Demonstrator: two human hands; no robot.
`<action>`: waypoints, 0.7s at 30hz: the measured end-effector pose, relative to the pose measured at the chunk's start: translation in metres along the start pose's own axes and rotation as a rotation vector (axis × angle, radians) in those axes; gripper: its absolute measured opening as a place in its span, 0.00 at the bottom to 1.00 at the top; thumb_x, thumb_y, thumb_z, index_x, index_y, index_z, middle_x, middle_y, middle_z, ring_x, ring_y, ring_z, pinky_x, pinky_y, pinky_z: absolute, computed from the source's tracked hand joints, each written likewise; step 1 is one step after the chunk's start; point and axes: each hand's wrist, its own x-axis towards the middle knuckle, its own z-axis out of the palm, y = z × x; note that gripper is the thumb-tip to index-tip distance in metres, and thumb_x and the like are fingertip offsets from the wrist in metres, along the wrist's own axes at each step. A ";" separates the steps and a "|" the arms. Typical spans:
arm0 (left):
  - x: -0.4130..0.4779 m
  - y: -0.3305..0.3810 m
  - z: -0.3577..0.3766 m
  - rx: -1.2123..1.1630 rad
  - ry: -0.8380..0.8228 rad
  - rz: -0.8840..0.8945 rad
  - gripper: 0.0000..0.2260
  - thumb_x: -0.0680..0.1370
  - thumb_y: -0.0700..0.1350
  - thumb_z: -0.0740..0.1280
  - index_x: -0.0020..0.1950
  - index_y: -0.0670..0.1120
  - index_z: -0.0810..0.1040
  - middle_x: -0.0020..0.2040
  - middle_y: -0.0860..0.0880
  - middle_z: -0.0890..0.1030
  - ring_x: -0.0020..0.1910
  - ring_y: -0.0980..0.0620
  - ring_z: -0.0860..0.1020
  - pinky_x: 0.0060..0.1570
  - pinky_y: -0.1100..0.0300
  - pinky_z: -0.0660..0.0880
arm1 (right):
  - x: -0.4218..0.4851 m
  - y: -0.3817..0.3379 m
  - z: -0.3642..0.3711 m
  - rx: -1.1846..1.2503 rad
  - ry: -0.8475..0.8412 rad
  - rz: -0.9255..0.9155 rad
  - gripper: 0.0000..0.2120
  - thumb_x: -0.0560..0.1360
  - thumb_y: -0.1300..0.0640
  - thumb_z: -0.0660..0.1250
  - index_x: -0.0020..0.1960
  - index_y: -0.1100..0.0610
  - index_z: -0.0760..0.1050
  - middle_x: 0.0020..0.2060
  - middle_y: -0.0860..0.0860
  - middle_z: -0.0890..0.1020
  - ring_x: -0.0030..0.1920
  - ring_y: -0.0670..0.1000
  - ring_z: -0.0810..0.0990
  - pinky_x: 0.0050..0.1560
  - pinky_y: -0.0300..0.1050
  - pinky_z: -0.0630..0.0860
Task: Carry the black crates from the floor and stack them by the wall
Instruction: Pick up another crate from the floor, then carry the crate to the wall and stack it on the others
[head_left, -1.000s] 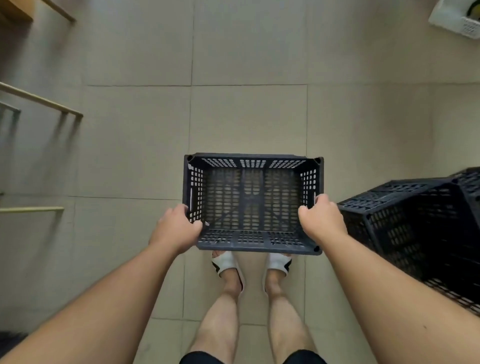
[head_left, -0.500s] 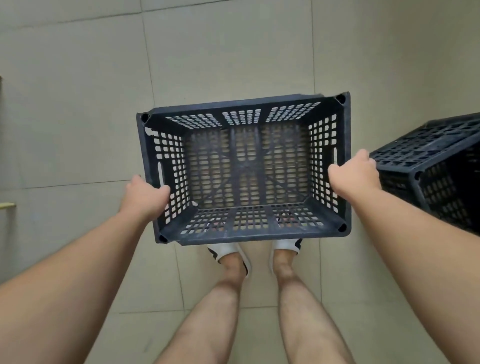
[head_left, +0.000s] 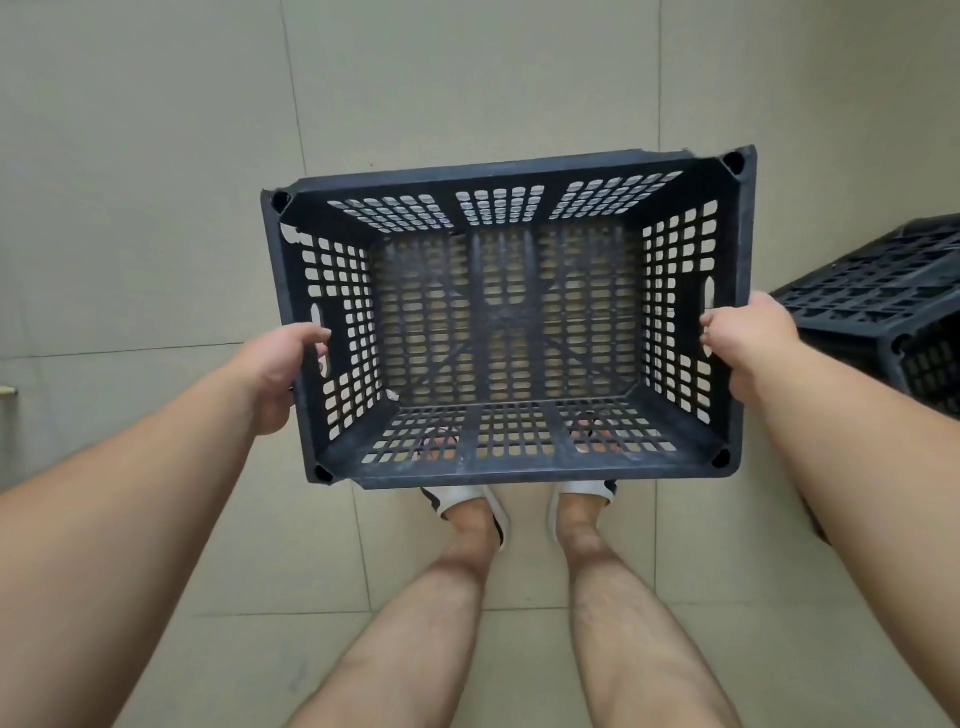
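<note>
The black crate (head_left: 504, 322) hangs clear of the tiled floor (head_left: 156, 208), held out in front of the body with its open top facing the camera and the person's shoes (head_left: 467, 501) showing just under its near rim and through its mesh; it is empty. Its long axis runs left to right across the body, so each short end wall meets a hand. The left hand (head_left: 280, 364) grips the left end wall at about the handle slot, fingers curled in against the plastic; the right hand (head_left: 748, 338) grips the right end wall at about the same height, its fingers wrapped round the rim; most of both sets of fingers is hidden outside the walls, so I cannot tell how deep they hook. The crate sits slightly askew, its far rim climbing toward the right side of the view. The relation that matters is sideways: the other black crates (head_left: 883, 296) stand on the floor to the right, just beside the right forearm and well apart from the left hand, their latticed top face lower than the carried crate; no wall is visible, so whether that pile is the target stack is only a likely guess; if it is, the load must swing rightward, right hand leading, long axis turned to match the pile beneath.
</note>
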 end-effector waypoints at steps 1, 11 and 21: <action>-0.006 0.002 -0.003 -0.005 -0.007 0.005 0.15 0.80 0.49 0.63 0.64 0.45 0.79 0.60 0.50 0.84 0.50 0.51 0.82 0.44 0.56 0.73 | -0.003 -0.001 -0.003 -0.004 -0.002 -0.006 0.16 0.79 0.62 0.60 0.65 0.54 0.74 0.57 0.56 0.81 0.56 0.60 0.80 0.58 0.61 0.79; -0.111 0.014 -0.069 -0.017 0.038 0.071 0.11 0.80 0.49 0.65 0.53 0.44 0.81 0.55 0.46 0.84 0.48 0.49 0.79 0.58 0.52 0.71 | -0.095 -0.024 -0.074 -0.118 0.022 -0.111 0.14 0.77 0.62 0.60 0.61 0.56 0.76 0.53 0.57 0.81 0.50 0.61 0.80 0.53 0.61 0.81; -0.294 0.012 -0.172 -0.017 0.234 0.188 0.07 0.79 0.43 0.64 0.50 0.42 0.81 0.48 0.40 0.85 0.42 0.44 0.79 0.42 0.53 0.75 | -0.280 -0.077 -0.204 -0.278 0.070 -0.357 0.13 0.80 0.58 0.59 0.62 0.59 0.75 0.54 0.59 0.81 0.53 0.62 0.79 0.55 0.55 0.78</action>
